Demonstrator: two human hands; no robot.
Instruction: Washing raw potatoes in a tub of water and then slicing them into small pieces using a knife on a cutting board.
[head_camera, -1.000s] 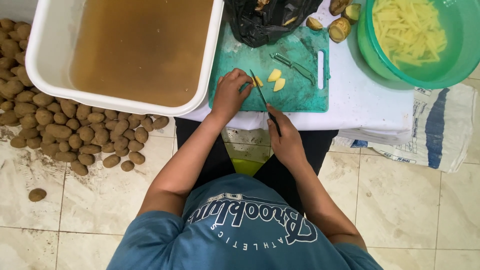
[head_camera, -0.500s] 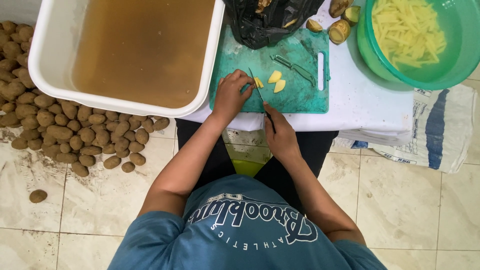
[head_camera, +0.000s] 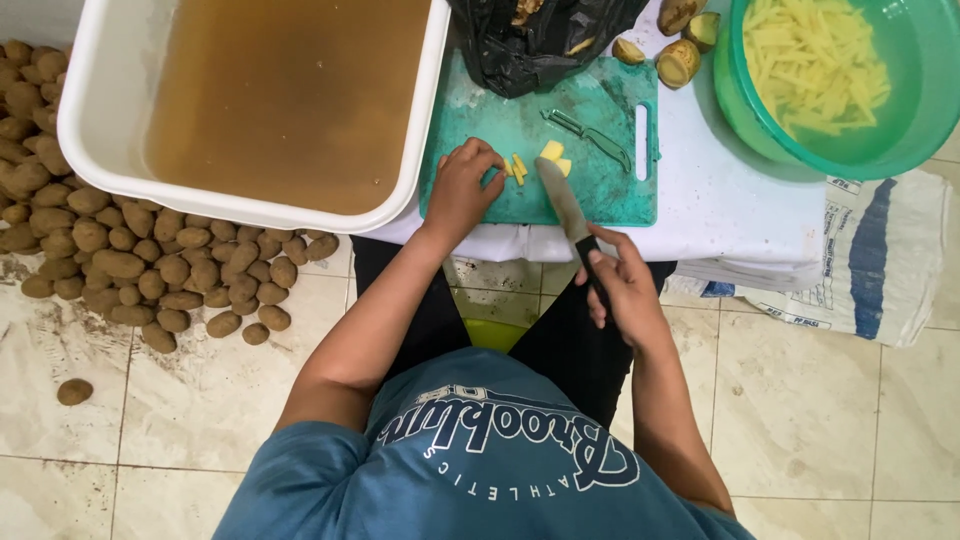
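Here, in the head view, the person stands at a white table (head_camera: 730, 215) and looks straight down on both bare arms. The left hand (head_camera: 462, 190) rests on a green cutting board (head_camera: 500, 130), fingers curled down onto pale yellow potato pieces (head_camera: 517, 166) at the board's middle, pressing them in place. The right hand (head_camera: 618, 285) is closed around the dark handle of a knife (head_camera: 565, 205); the blade angles up and to the left, with its tip just beside a second small cluster of cut potato (head_camera: 553, 153). I cannot tell whether the edge touches the board.

On the same board, a little farther from the person, lies a peeler (head_camera: 590, 138), apart from both hands. A black plastic bag (head_camera: 540, 40) sits at the board's far edge and overlaps it. To the left of the board stands a large white tub (head_camera: 90, 110) filled with murky brown water. To the right, a green bowl (head_camera: 900, 140) holds a heap of potato sticks (head_camera: 815, 65), and a few halved potatoes with skin (head_camera: 680, 60) lie between the bag and the bowl.

Below the tub, a pile of unpeeled potatoes (head_camera: 130, 250) spreads over the tiled floor (head_camera: 830, 400), with one lone potato (head_camera: 74, 391) well apart from it. A printed sack (head_camera: 880, 260) hangs at the table's right side.
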